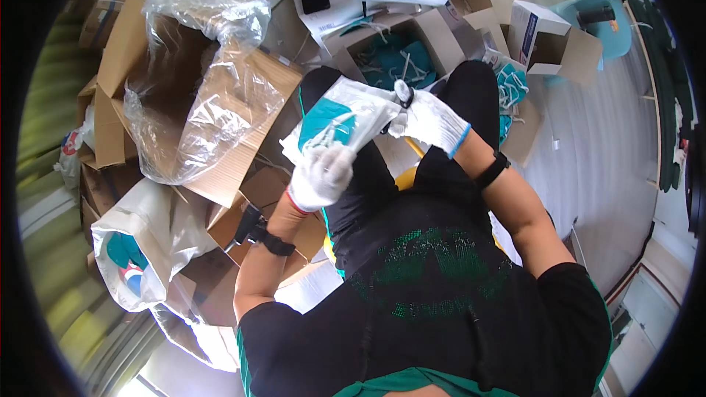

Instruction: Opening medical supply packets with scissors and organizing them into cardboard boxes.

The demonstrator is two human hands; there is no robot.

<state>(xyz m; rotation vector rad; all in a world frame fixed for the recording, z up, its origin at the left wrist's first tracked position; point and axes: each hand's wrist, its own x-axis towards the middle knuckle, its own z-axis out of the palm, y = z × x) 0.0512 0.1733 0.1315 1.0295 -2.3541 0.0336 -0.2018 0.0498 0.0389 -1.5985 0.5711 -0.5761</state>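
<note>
**Plastic bag [373,98] in the left hand [321,176]**

Good handling here probably means holding the bag flat and taut, with the right hand's [428,119] dark tool, seemingly scissors [409,99], angled away from the contents. Left fingers are clamped on the bag's lower edge; right fingers curl around the tool. The bag, just above the frame's middle, looks whitish, translucent and creased, with a teal folded piece [323,122] and white cords showing.

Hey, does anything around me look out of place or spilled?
Clear plastic hangs crumpled over the edge of the big cardboard box on your left, which looks untidy. Below it, a white sack gapes open, teal items showing inside.
</note>
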